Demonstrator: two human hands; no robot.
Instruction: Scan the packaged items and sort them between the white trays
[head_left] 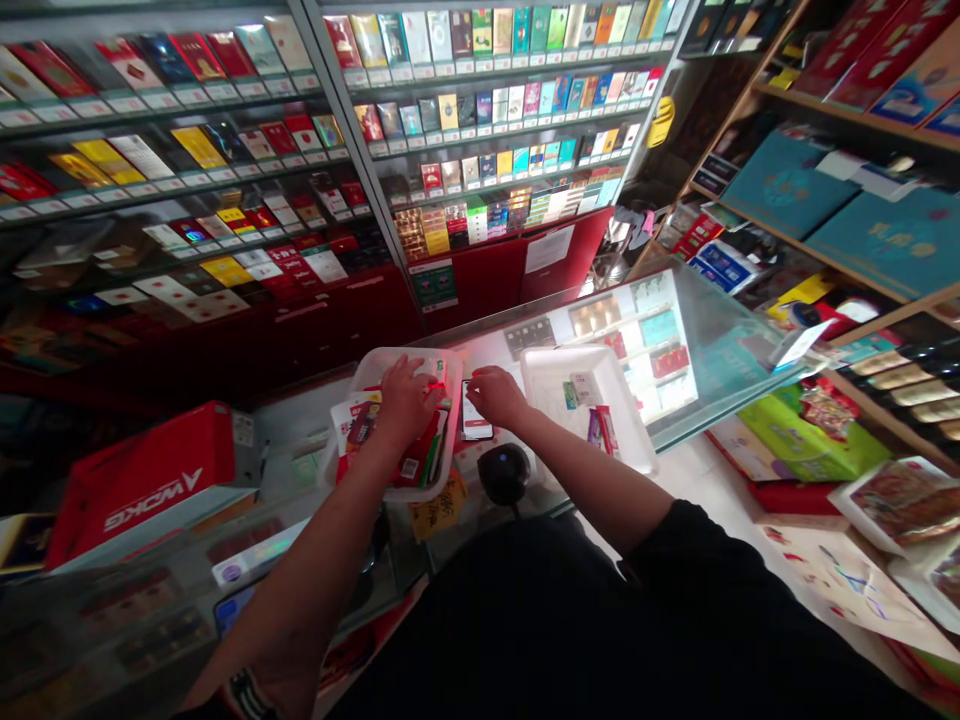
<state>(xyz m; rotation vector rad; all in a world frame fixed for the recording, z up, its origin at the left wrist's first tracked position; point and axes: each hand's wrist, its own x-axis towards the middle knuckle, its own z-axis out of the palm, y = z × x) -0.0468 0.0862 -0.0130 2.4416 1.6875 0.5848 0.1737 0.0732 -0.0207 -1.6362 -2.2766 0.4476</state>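
My left hand [405,397] reaches into a clear plastic tray [373,368] on the glass counter and rests on the red and white packets [360,425] inside, fingers curled; what it grips is hidden. My right hand [496,393] is closed over the top of a phone [475,422] with a lit screen, lying between the two trays. A second white tray [546,366] to the right holds a few small packets [602,427]. A black round scanner [504,473] sits just in front of the phone.
A glass display counter [697,350] runs to the right. Shelves of cigarette packs [480,110] fill the wall behind. A red carton [142,480] lies on the counter at left. Boxes and green cartons [810,430] crowd the shelves and floor at right.
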